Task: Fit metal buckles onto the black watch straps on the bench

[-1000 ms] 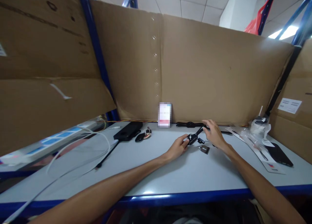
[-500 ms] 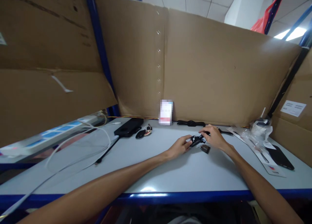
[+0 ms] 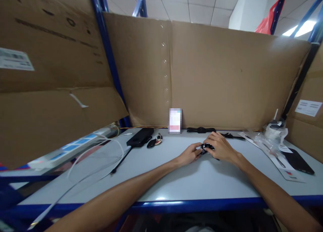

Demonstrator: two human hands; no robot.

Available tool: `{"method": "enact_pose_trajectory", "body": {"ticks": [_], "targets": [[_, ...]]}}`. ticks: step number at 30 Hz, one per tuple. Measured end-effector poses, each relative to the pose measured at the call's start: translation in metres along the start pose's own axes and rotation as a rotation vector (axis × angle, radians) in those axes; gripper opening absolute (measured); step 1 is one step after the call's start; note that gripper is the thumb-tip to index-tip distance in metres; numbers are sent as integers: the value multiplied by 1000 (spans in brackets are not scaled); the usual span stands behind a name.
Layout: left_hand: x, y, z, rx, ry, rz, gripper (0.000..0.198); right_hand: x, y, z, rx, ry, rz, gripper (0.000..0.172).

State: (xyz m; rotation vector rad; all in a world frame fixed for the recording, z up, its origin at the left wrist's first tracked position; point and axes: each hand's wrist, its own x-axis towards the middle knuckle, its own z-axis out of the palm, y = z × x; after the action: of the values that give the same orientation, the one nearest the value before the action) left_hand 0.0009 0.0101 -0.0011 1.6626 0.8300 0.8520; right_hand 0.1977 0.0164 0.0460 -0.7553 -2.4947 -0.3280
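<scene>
Right of centre above the pale tabletop, both hands meet at a small black watch, largely hidden by fingers. Left hand nearly closed, thumb and fingers pinching its left side. Right hand bent over the other side, fingers arched above, thumb underneath, a small gap between them filled by dark strap; grip looks closed on it. Whether the watch touches the surface, cannot tell. Beyond the hands, near the foot of the cardboard panel, a flat-laid watch; a third watch just past the right knuckles. Lit phone propped upright against the cardboard, screen blurred out. Left of it, key fob beside a black power bank. Farther left, looped white cable and power strip. Right side: clear plastic packaging, dark phone next to it, face flat.
</scene>
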Motion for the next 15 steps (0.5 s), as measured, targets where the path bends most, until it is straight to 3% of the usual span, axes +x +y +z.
{"method": "enact_pose_trajectory", "body": {"ticks": [7,15], "targets": [[-2,5,0,-6,1,-42,33,-1,0,-2,-155,-40,-58,12],[0,1,-1,-11,-4,-14,34,-1,1,1,-162,-40,-76,13]]}}
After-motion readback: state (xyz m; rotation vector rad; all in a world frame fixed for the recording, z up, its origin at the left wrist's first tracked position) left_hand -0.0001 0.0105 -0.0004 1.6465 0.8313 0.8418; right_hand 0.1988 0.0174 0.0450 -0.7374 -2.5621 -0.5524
